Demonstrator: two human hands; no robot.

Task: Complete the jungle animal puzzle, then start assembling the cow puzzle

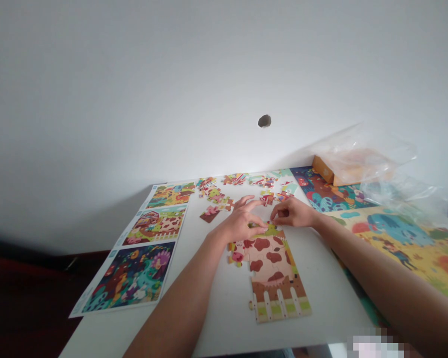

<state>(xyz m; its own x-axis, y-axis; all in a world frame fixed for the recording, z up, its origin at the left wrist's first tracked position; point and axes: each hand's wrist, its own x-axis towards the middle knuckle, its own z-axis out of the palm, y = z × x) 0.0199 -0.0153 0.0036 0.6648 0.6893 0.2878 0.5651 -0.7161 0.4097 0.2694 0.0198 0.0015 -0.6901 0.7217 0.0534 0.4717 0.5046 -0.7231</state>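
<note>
A partly joined cow puzzle [271, 261] lies on the white table [224, 318], with a white fence along its near edge. My left hand [242, 219] rests at the puzzle's upper left edge, its fingers spread and the thumb and a fingertip on the green pieces there. At the upper right edge, my right hand [289, 213] has its fingers curled together beside a small green piece; whatever lies between the fingertips is too small to make out. Loose pieces [211, 211] lie beyond my left hand, and more loose pieces [267, 197] sit behind both hands.
A printed sheet [145, 238] with three pictures lies at the left. On the right are a finished elephant puzzle [406, 238], a dark forest puzzle [321, 191], an orange box [324, 169] and a clear plastic bag [373, 154]. A white wall [171, 89] stands behind the table.
</note>
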